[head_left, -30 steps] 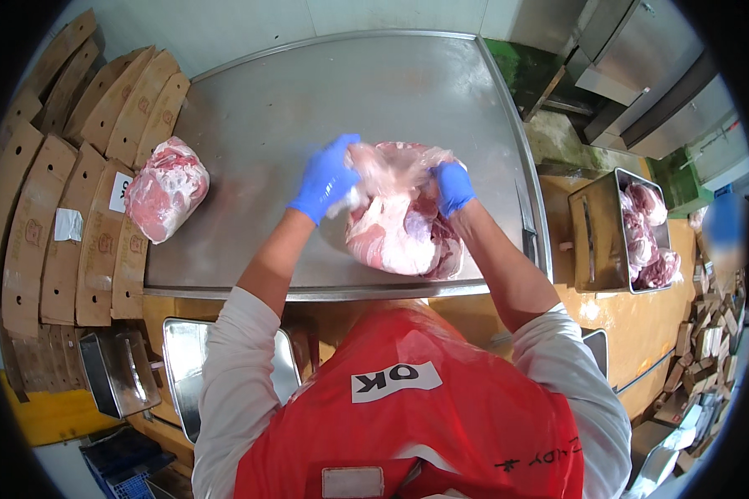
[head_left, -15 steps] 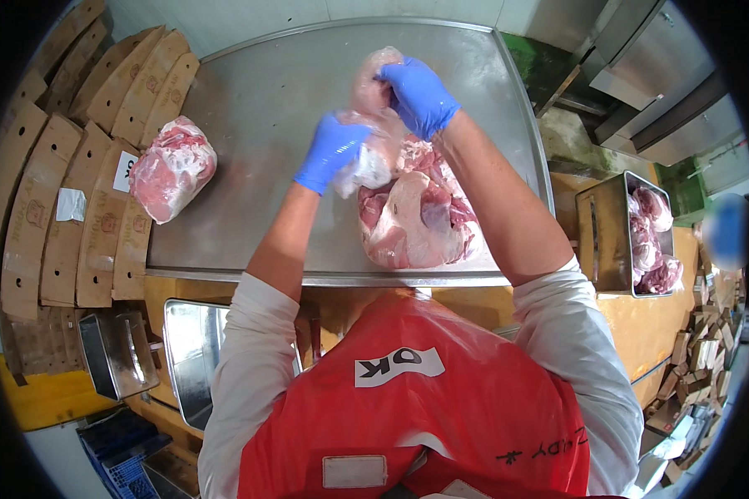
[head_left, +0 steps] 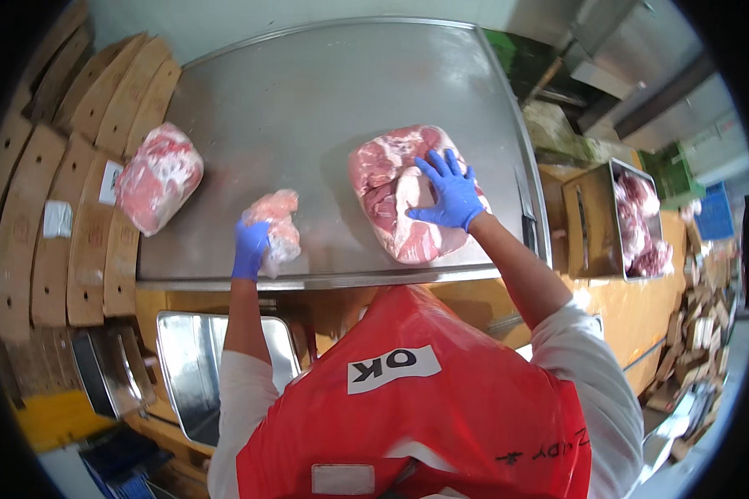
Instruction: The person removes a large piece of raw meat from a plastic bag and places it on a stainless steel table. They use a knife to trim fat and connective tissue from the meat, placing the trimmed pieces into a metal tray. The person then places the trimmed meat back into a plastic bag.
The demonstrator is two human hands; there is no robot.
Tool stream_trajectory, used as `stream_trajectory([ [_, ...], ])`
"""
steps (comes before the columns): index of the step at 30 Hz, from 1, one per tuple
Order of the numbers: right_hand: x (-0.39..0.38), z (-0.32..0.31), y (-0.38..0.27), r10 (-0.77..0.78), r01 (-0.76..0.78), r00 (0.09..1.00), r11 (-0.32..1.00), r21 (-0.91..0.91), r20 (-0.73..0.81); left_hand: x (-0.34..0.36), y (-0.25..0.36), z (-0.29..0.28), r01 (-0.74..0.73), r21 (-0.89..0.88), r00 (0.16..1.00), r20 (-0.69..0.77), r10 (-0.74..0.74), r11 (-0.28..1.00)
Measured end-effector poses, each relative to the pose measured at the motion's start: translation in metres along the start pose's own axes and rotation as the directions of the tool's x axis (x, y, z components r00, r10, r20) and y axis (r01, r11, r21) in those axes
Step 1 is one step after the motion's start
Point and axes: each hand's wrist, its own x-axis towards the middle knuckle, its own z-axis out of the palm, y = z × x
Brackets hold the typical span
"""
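My right hand point(head_left: 449, 191), in a blue glove, lies with spread fingers on a large block of raw meat point(head_left: 379, 179). The block is pink and red with pale fat, and rests near the front of the metal table. To its left, close to the table's front edge, my left hand point(head_left: 250, 248) is closed on a crumpled clear plastic wrap point(head_left: 276, 220) with a pinkish tint. That hand's fingertips are partly hidden by the wrap. Farther left sits another block of meat point(head_left: 160, 179), apart from both hands.
The metal table point(head_left: 308, 91) has a raised rim. A thin dark-handled tool point(head_left: 528, 229) lies along its right edge. Cardboard boxes point(head_left: 50, 224) line the left side. A metal tray point(head_left: 193, 333) stands below the front edge; a metal bin with meat point(head_left: 637, 224) stands at the right.
My hands have moved apart. The left has carried the plastic wrap down and left, away from the meat; the right has let go of the wrap and come down onto the block.
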Motion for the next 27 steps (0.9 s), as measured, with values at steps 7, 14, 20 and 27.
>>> stream_trajectory([
  [7, 0.005, -0.007, 0.003, -0.020, 0.018, 0.999, 0.996, 0.091, 0.026, 0.020, 0.079, 0.046, 0.113, 0.018, 0.967, 0.228, -0.114, 0.993],
  [14, -0.011, -0.076, -0.077, -0.216, 0.473, 0.834, 0.752, 0.459, -0.507, 0.040, 0.189, 0.180, -0.204, -0.053, 0.823, 0.532, 0.201, 0.977],
  [20, -0.048, -0.109, -0.082, -0.125, 0.439, 0.686, 0.857, 0.271, -0.717, 0.028, 0.230, 0.264, 0.017, -0.271, 0.836, 0.532, 0.135, 0.962],
  [27, -0.062, -0.070, -0.033, 0.030, 0.433, 0.578, 0.836, 0.338, -0.816, 0.008, 0.228, 0.321, 0.052, -0.234, 0.689, 0.712, 0.135, 0.971],
])
